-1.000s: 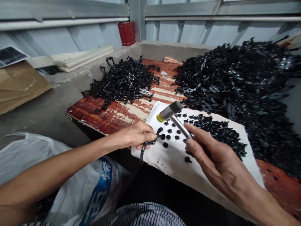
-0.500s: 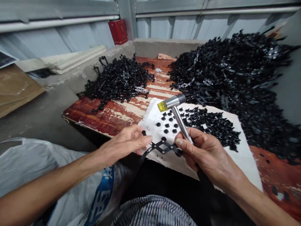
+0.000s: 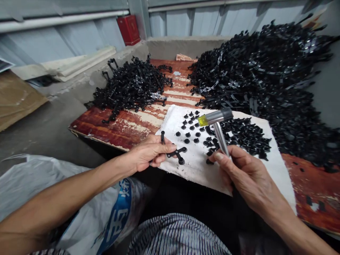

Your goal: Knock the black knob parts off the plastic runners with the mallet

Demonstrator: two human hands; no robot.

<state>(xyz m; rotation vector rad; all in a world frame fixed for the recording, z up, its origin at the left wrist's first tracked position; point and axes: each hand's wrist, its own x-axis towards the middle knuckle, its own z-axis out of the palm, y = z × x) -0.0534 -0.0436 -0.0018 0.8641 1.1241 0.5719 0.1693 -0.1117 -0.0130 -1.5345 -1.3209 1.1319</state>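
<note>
Since half a second ago, our right hand [image 3: 244,173] has come away from the far end of the black scissor linkage [image 3: 176,153] and shifted right, carrying the double-faced mallet [image 3: 219,131] with it. Back then the linkage stretched between both our hands; now it is bunched up in our left hand [image 3: 148,152] alone, pinched between thumb and fingers above the near left part of the white cloth [image 3: 193,170]. Our right hand is closed around the mallet's metal handle, the head tilted up with its yellow face to the left and its dark face to the right. Its fingertips are down at a few loose black studs by the pile of studs [image 3: 247,136]; we cannot tell whether they touch one. Between our hands, separate round-based studs [image 3: 187,141] stand in loose rows on the cloth. Beyond, on the worn red-brown board [image 3: 127,132], we see a smaller linkage heap [image 3: 132,86] on the left and a larger black heap [image 3: 255,78] on the right.
</note>
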